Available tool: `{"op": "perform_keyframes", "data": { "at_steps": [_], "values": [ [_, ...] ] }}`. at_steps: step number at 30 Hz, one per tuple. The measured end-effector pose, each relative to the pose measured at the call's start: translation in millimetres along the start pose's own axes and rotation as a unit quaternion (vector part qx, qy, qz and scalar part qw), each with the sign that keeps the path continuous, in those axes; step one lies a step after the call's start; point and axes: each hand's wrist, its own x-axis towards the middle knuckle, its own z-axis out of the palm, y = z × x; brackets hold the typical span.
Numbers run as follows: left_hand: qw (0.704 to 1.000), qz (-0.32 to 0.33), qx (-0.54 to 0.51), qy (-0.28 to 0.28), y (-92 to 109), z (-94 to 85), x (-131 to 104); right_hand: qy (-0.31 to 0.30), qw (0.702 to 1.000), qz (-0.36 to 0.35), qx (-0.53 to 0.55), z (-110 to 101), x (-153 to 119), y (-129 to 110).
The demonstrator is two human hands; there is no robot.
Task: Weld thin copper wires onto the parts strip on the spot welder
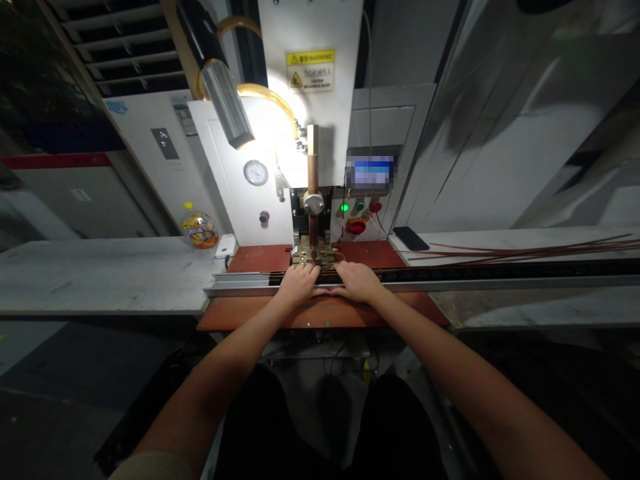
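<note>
My left hand and my right hand lie side by side over a long metal rail, thumbs almost meeting at its front. Fingers of both hands curl over thin brown rods that run along the rail; the exact contact is partly hidden. Just behind the fingertips, a copper electrode of a bench machine points down at a small brass-coloured fixture. Whether the electrode tip touches the rods, I cannot tell.
Longer brown rods extend over the right bench, near a dark phone. On the left stand a yellow-capped bottle and a white device. A lamp lights the machine. Its panel has a red switch and a lit green button.
</note>
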Motion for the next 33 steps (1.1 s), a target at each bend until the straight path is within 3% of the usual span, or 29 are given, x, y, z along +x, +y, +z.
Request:
{"op": "perform_keyframes", "data": {
  "at_steps": [10, 21, 33],
  "values": [
    [1.000, 0.016, 0.003, -0.008, -7.5, -6.2, 0.7, -0.002, 1.000, -0.011, 0.026, -7.1, 3.6, 0.1],
    [0.999, 0.003, 0.029, -0.028, -42.6, -5.5, -11.7, -0.025, 0.999, 0.025, 0.018, -5.7, 15.8, 1.8],
    [0.999, -0.016, 0.027, -0.006, -35.3, -2.0, -16.7, 0.029, 0.999, 0.016, 0.004, 7.4, 10.2, -3.5]
  ]
}}
